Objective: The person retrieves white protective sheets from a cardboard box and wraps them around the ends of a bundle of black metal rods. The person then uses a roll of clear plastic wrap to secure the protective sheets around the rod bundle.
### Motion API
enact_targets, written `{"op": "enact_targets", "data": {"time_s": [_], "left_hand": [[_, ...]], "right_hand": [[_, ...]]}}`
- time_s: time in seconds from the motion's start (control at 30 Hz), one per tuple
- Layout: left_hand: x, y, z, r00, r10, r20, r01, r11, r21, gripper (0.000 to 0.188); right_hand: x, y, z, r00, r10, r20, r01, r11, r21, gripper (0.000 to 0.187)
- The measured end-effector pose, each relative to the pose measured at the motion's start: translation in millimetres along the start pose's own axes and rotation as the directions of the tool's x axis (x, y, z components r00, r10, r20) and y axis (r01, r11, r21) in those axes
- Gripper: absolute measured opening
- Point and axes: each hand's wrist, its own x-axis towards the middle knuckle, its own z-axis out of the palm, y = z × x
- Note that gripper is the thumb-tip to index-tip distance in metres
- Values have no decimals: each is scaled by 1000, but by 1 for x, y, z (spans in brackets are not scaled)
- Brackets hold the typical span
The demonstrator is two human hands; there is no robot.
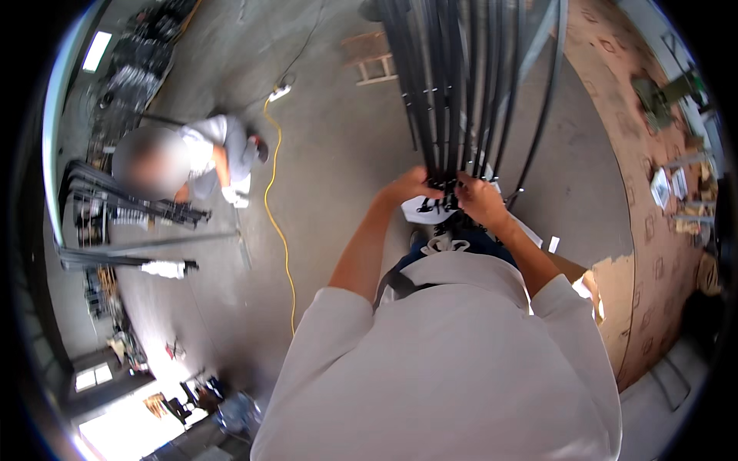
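Observation:
A row of long black rods stretches away in front of me, their near ends gathered between my hands. Small black fittings cluster at those ends, close to my waist. My left hand is closed at the left side of the cluster, its thumb and fingers pinched together. On the right side, my right hand curls its fingers against the rod ends. What exactly either hand pinches is too small and hidden to tell. Something white shows under the rod ends.
A person crouches at the left by a rack of black rods. A yellow cable crosses the floor to a white power strip. Beyond stands a wooden stool. Brown cardboard sheeting lies along the right.

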Motion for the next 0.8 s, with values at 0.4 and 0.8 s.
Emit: {"op": "enact_targets", "data": {"time_s": [0.4,0.8], "left_hand": [[-2,-1,4,993,-118,-1,117,988,-100,39],[1,0,22,987,-11,-159,2,998,-61,34]], "right_hand": [[0,-2,-12,989,-147,-1,141,949,-280,19],[4,-12,-39,976,-161,149,214,847,-486,34]]}}
